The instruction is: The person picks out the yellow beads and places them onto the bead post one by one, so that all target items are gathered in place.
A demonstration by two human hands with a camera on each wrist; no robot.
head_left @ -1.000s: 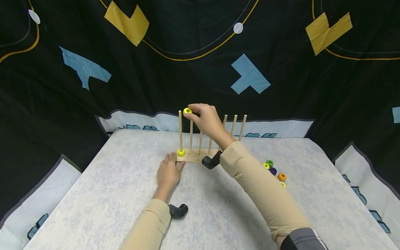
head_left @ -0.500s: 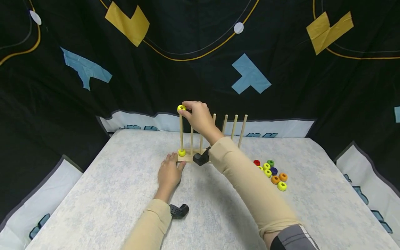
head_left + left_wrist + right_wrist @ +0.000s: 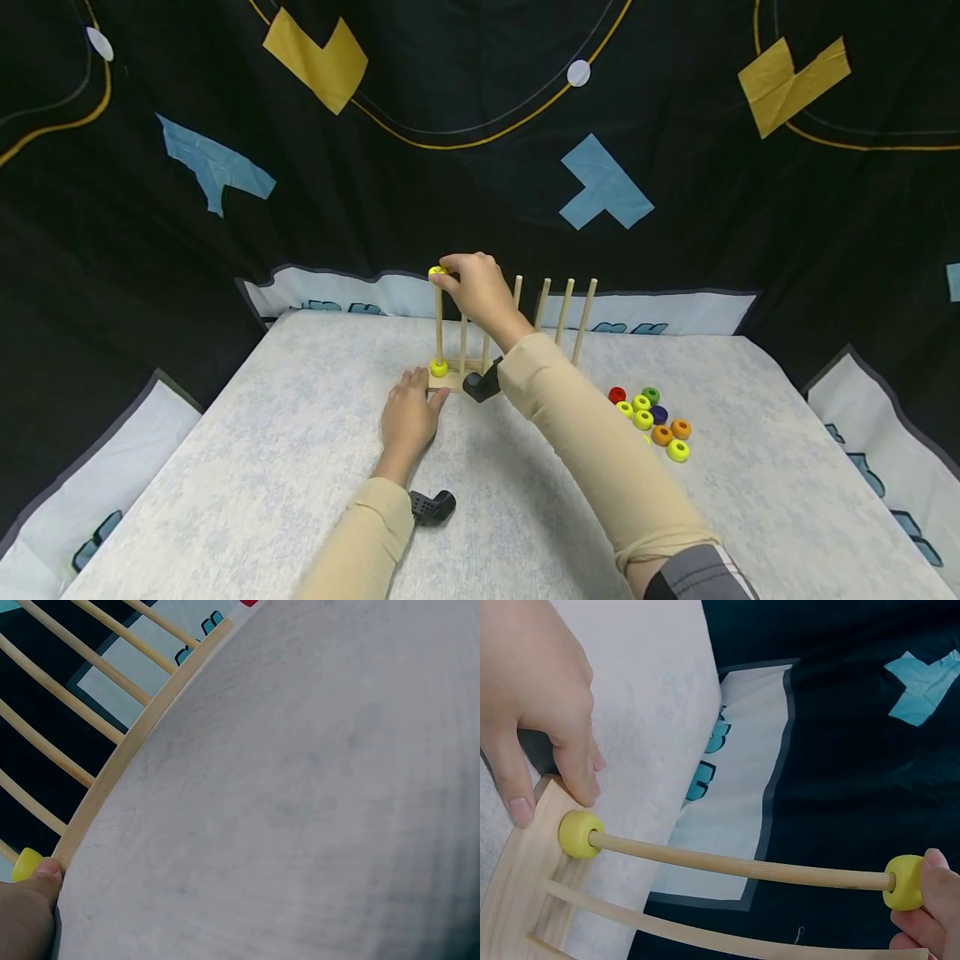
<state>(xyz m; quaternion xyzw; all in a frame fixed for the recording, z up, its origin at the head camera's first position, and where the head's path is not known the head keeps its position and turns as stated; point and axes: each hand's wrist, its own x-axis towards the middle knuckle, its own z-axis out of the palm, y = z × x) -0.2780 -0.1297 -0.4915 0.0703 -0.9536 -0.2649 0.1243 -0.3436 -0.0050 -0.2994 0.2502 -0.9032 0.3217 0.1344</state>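
Note:
My right hand [image 3: 483, 293] pinches a yellow bead [image 3: 904, 883] between thumb and fingers. That bead sits on the tip of the leftmost peg [image 3: 742, 868] of a wooden peg rack [image 3: 112, 763], and the peg's end shows inside its hole. A second yellow bead [image 3: 577, 834] rests at the foot of this same peg, against the base. At the rack's left end my left hand [image 3: 407, 421] grips the base, thumb at the front and fingers round the end. The right hand and forearm hide part of the rack in the head view.
Loose beads lie in a group on the table [image 3: 300, 433] to the right, among them a red bead [image 3: 617, 395], a green bead [image 3: 651, 395], a dark blue bead [image 3: 659, 415] and several yellow and orange ones. A black curtain [image 3: 465, 200] hangs behind the table.
My right hand has moved left with the yellow bead, from beside the leftmost peg onto its tip, then slightly down. My left hand has stayed at the rack's end.

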